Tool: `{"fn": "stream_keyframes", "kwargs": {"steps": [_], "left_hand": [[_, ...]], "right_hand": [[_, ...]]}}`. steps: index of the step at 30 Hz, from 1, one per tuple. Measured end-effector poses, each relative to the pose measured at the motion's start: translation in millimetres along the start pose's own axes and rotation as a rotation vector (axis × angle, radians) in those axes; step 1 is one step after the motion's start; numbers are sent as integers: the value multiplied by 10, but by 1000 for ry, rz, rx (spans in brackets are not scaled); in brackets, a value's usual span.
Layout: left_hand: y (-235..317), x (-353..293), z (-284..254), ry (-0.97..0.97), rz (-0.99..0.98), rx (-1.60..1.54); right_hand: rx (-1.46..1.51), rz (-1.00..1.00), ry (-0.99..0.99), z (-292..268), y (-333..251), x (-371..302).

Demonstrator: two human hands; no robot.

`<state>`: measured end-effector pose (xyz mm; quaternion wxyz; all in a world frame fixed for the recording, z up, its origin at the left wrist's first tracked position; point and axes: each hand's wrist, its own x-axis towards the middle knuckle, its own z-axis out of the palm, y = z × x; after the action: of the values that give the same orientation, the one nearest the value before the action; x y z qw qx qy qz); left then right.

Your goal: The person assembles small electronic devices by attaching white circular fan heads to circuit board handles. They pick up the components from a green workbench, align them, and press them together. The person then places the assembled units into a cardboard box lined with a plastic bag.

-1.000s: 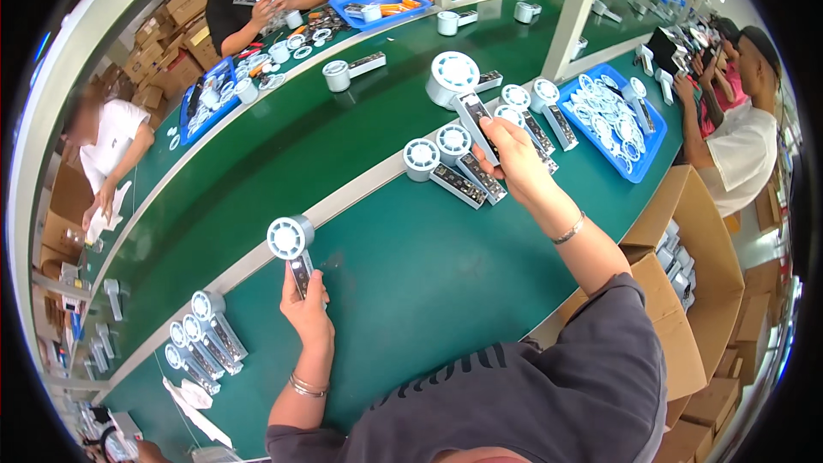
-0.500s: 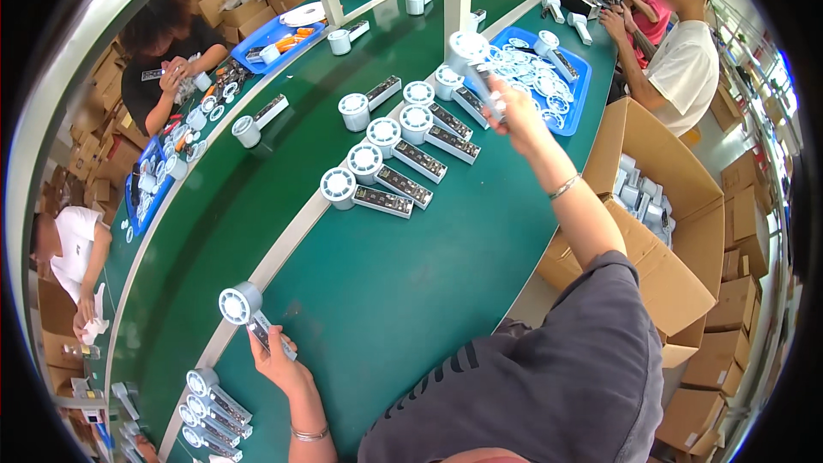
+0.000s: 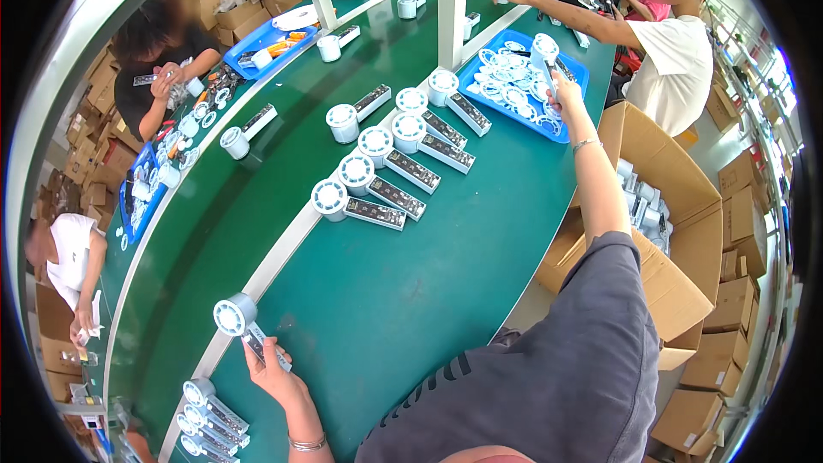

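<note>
Right fingers [image 3: 562, 91] shifted rightward along blue tray [image 3: 514, 117] — co-worker's arm [image 3: 591, 25] outstretched.

Tabletop [image 3: 411, 291] in front of person, rail [image 3: 290, 247] along its left edge, belt [image 3: 197, 274] beyond. Fan row [image 3: 413, 171] on tabletop beside rail, tray [image 3: 506, 112] behind it to right. Rings [image 3: 514, 93] in tray. Right hand [image 3: 566, 94], with right fan [image 3: 544, 49], above tray. Left hand [image 3: 273, 364], with left fan [image 3: 231, 315], at near left; fan cluster [image 3: 225, 417] farther left. Carton [image 3: 686, 180] right of tabletop, parts [image 3: 643, 206] inside.
</note>
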<state>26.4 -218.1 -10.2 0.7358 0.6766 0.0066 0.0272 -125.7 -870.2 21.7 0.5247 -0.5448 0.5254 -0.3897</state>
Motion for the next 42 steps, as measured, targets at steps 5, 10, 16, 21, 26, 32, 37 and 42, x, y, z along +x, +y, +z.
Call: {"fn": "stream_keyframes", "kwargs": {"steps": [5,10,16,21,26,32,37,42], "left_hand": [[-25,13,-12,0,8,21],[-22,14,-18,5,1,39],[-9,13,1,-3,-7,19],[-17,29,-9,-7,-14,22],[-6,24,0,4,-21,23],[8,15,7,11,-32,32],[4,26,-7,-1,-31,39],[-38,50,-37,-1,-27,17]], "right_hand": [[7,-12,-2,4,103,107],[238,77,-172,-53,104,42],[365,57,-213,-68,163,66],[308,17,-168,-42,167,28],[351,-6,-176,-32,183,-51],[344,23,-191,-71,119,-87],[325,50,-150,-80,105,-79],[247,20,-62,-59,87,-108]]}}
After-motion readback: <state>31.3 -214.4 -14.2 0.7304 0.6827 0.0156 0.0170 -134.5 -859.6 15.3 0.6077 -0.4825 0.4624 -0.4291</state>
